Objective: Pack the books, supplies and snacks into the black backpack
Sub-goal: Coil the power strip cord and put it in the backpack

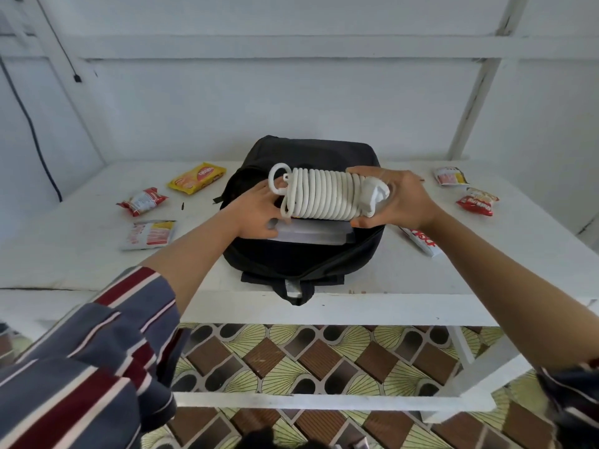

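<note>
A black backpack [291,257] lies open on the white table [405,277], with the white edges of books [314,233] showing inside its mouth. Just above that opening I hold a white cable coiled into a thick bundle [321,197] with its plug at the right end. My right hand [398,199] grips the plug end. My left hand [256,212] holds the left end, fingers curled under the coil's loop. Snack packets lie on both sides of the bag.
Left of the bag lie a yellow packet [197,177], a red-and-white packet [142,201] and a white packet [149,234]. To the right are a white packet [451,176], a red bag [478,201] and a flat white pack [421,243]. A black cord [32,131] hangs on the left wall.
</note>
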A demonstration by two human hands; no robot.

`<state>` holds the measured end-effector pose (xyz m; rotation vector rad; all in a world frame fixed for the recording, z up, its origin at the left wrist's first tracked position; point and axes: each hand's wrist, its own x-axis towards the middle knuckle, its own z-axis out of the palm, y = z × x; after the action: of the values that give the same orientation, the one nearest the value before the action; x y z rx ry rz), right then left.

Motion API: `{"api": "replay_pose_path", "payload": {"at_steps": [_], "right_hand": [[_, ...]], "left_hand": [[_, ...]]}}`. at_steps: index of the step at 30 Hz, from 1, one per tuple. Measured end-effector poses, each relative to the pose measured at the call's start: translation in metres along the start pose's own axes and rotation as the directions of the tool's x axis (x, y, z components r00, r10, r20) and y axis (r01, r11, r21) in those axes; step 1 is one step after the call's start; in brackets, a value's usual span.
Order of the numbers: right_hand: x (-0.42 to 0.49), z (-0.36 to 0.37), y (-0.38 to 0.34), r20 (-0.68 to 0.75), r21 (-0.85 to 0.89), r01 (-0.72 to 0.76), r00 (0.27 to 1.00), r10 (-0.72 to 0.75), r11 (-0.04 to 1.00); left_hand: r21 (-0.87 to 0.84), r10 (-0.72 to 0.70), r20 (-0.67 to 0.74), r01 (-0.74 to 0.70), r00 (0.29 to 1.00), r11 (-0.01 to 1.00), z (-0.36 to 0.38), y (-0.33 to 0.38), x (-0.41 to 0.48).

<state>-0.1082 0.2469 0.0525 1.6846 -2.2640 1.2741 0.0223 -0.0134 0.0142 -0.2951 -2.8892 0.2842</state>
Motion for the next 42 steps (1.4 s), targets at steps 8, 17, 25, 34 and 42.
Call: {"api": "replay_pose_path", "payload": {"at_steps": [8, 17, 25, 34, 42], "right_hand": [[-0.012, 0.002, 0.001, 0.077, 0.021, 0.048, 0.996, -0.049, 0.999], [-0.008, 0.037, 0.044, 0.160, -0.231, -0.050, 0.983, 0.089, 0.972], [0.019, 0.064, 0.069, 0.081, -0.292, -0.096, 0.989, 0.125, 0.951], [0.015, 0.071, 0.074, 0.029, -0.408, -0.130, 0.988, 0.155, 0.904], [0.015, 0.071, 0.070, 0.039, -0.465, -0.270, 0.945, 0.324, 0.843]], "left_hand": [[-0.372, -0.228, 0.022, 0.220, 0.973, 0.902, -0.018, -0.005, 0.023], [-0.219, -0.193, 0.025, 0.194, 0.981, 0.956, -0.021, -0.022, 0.029], [-0.278, -0.241, -0.052, 0.218, 0.969, 0.936, -0.034, -0.024, 0.035], [-0.266, -0.245, -0.004, 0.236, 0.969, 0.935, -0.022, -0.017, 0.036], [-0.232, -0.234, 0.022, 0.232, 0.972, 0.944, -0.008, -0.008, 0.034]]}}
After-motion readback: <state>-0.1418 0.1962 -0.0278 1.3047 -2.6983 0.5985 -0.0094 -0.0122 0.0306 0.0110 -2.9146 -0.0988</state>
